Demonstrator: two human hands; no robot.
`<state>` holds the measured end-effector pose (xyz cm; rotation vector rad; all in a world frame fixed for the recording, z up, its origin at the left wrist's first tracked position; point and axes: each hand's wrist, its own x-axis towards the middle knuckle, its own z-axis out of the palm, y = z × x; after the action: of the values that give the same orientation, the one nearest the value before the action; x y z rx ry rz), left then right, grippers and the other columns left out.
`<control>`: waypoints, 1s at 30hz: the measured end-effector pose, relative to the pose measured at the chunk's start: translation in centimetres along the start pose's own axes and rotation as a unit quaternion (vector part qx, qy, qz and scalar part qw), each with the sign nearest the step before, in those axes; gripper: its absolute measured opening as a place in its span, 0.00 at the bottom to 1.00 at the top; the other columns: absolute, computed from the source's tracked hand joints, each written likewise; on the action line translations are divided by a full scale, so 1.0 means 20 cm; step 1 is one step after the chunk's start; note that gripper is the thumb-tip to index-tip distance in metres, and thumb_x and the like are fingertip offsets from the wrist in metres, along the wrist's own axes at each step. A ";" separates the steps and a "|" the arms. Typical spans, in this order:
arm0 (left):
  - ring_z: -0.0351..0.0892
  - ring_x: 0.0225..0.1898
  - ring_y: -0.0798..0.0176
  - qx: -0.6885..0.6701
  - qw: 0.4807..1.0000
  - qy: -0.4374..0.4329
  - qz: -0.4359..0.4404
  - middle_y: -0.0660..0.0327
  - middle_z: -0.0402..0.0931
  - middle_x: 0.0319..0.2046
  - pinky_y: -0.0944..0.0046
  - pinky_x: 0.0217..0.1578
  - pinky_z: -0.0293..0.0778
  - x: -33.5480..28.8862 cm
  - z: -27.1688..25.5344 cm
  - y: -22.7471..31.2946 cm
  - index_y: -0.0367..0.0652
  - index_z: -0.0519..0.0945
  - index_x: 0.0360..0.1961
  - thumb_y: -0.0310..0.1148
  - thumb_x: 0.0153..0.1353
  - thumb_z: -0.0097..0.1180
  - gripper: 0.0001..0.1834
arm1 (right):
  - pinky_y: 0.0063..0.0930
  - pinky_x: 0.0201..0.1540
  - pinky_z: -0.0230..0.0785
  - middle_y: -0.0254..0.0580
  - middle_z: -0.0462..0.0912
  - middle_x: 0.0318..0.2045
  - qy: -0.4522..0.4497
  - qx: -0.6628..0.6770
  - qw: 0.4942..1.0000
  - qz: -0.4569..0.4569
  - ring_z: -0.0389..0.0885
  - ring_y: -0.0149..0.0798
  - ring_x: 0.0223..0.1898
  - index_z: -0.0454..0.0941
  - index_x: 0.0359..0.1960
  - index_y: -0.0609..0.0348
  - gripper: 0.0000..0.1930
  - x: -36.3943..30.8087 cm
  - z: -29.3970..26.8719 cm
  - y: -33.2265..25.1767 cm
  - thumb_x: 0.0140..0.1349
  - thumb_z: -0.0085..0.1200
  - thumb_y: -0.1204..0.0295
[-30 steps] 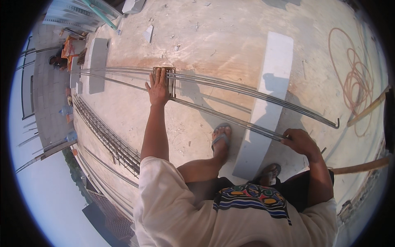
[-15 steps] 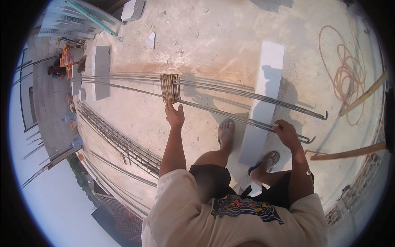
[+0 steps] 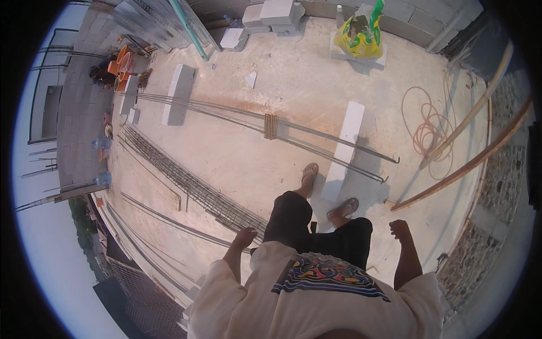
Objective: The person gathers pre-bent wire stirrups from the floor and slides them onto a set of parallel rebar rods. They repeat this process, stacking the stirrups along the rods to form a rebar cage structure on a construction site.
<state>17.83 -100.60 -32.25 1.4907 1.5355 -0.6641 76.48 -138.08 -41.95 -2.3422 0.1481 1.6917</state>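
Left hand: left hand (image 3: 244, 237) low beside the thigh, fingers loosely bent; small in view, can't tell how far closed, nothing visible in grasp.
Left hand, nearest: lattice rebar cage (image 3: 189, 178), its near end overlapping the hand in view; contact can't be told.
Right hand: right hand (image 3: 399, 229) out past the right knee, fingers curled in; can't tell whether fully closed, no object visible in it, well apart from the bars.
Hard to make out: palms and thumbs of both hands; near end of cage, cut off by thigh and shirt.
Feet: sandals (image 3: 309, 171), one near the right-hand block's side, the other by its lower end.
Rebars: upper rebars (image 3: 310, 130) and lower rebars (image 3: 316, 152), ahead of the person, across two pale blocks.
Rebar axis: upper left to lower right, spreading toward the right; hooked ends right, tips bent up in view.
Stirrups: stirrup bundle (image 3: 271, 126) mid-length on the bars, long sides crosswise; threaded or just resting, can't tell.
Supports: right block (image 3: 343, 151), left block (image 3: 179, 85).
Right side: coiled hose (image 3: 426, 133), wooden pole (image 3: 463, 169).
Back: yellow-green sack (image 3: 361, 42).
Far left: orange buckets (image 3: 123, 62), blurry.
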 end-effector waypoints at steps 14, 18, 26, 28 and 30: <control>0.75 0.56 0.44 -0.179 0.968 0.148 0.090 0.41 0.77 0.51 0.54 0.58 0.69 0.20 -0.68 -0.78 0.37 0.78 0.54 0.47 0.57 0.57 0.29 | 0.38 0.23 0.72 0.43 0.78 0.31 0.006 0.101 0.993 -0.059 0.79 0.41 0.25 0.75 0.41 0.59 0.15 -0.73 0.68 -0.45 0.58 0.56 0.63; 0.76 0.55 0.44 -0.272 0.950 0.133 0.071 0.41 0.78 0.49 0.56 0.56 0.71 0.37 -1.07 -0.90 0.36 0.77 0.55 0.45 0.58 0.56 0.29 | 0.41 0.27 0.75 0.47 0.81 0.37 -0.007 0.018 0.998 -0.052 0.82 0.43 0.32 0.75 0.46 0.61 0.17 -0.98 1.29 -0.82 0.60 0.55 0.63; 0.81 0.34 0.62 -0.383 0.913 0.137 -0.023 0.62 0.78 0.33 0.54 0.25 0.73 0.50 -1.43 -1.98 0.44 0.77 0.54 0.38 0.61 0.56 0.21 | 0.20 0.22 0.68 0.34 0.79 0.26 -0.050 -0.014 0.954 -0.294 0.77 0.27 0.25 0.79 0.35 0.61 0.14 -1.37 1.92 -1.94 0.63 0.55 0.61; 0.81 0.38 0.59 -0.468 0.877 0.075 -0.076 0.62 0.77 0.38 0.53 0.28 0.73 0.45 -1.52 -1.94 0.45 0.74 0.56 0.38 0.61 0.55 0.22 | 0.25 0.26 0.71 0.34 0.79 0.27 -0.004 -0.067 0.941 -0.331 0.79 0.28 0.27 0.79 0.36 0.59 0.15 -1.44 1.92 -2.11 0.62 0.55 0.59; 0.80 0.42 0.57 -0.516 0.848 0.067 -0.094 0.61 0.76 0.43 0.52 0.33 0.74 0.38 -1.56 -1.96 0.47 0.71 0.60 0.37 0.62 0.53 0.24 | 0.25 0.26 0.71 0.36 0.80 0.27 0.011 -0.087 0.939 -0.331 0.80 0.30 0.28 0.80 0.38 0.59 0.15 -1.44 1.97 -2.22 0.61 0.55 0.59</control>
<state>-26.31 -75.70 -31.44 0.5607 1.7227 0.2105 41.01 -86.80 -20.15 -2.1606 -0.7336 1.3694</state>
